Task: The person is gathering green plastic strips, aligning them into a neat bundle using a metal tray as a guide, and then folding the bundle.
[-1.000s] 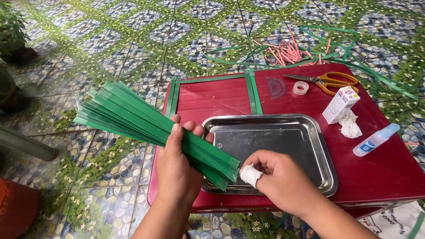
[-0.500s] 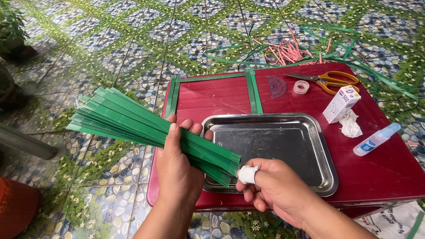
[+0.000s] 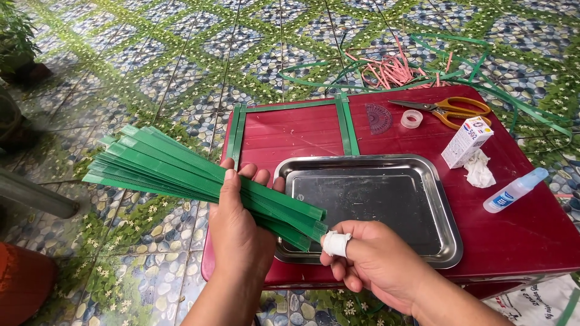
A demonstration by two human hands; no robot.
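Observation:
My left hand (image 3: 238,226) grips a thick bundle of flat green plastic strips (image 3: 163,166) around its middle, the strips fanning out up and to the left. My right hand (image 3: 374,265), with a white bandage on one finger (image 3: 336,243), touches the bundle's near end just over the front left corner of a steel tray (image 3: 450,241). The tray lies on a low red table (image 3: 290,130).
On the table's right side lie orange-handled scissors (image 3: 450,110), a tape roll (image 3: 411,119), a small white box (image 3: 466,142), crumpled tissue (image 3: 480,172) and a clear bottle (image 3: 513,190). Green strips (image 3: 344,121) lie across the table; pink and green strips (image 3: 393,69) lie on the tiled floor.
The bundle has shifted slightly with my left hand. My right hand has stayed at its near end, pressing there.

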